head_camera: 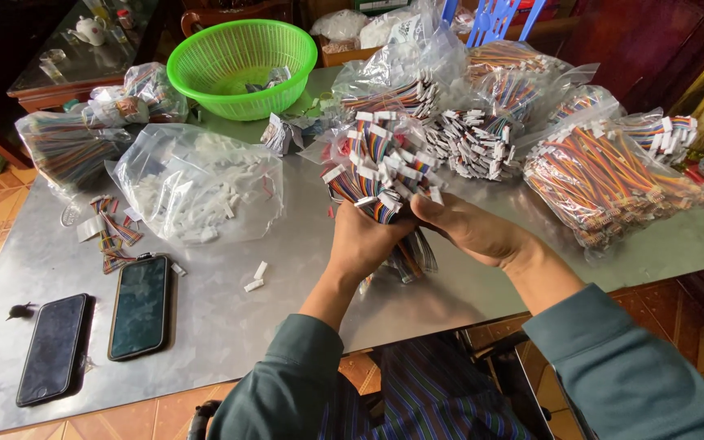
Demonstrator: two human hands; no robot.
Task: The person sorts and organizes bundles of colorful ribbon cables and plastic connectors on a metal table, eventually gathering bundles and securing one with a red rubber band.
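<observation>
Phones (pixel 95 336): two, dark, flat near the table's (pixel 287 277) front-left edge.
Clear bag (pixel 197 183): white plastic connectors inside, left of centre.
Green basket (pixel 242 55): at the far edge, left of middle.
Left hand (pixel 364 240): closed round the lower stem of the wire bundle (pixel 376 167), above the table's middle.
Right hand (pixel 470 228): fingers wrapped on the same bundle from the right, thumb near the white plugs.
Step, judged: gathering and evening the bundle; next calls for a firm two-handed hold.
Bagged wire bundles (pixel 605 175): along the far-right edge.
</observation>
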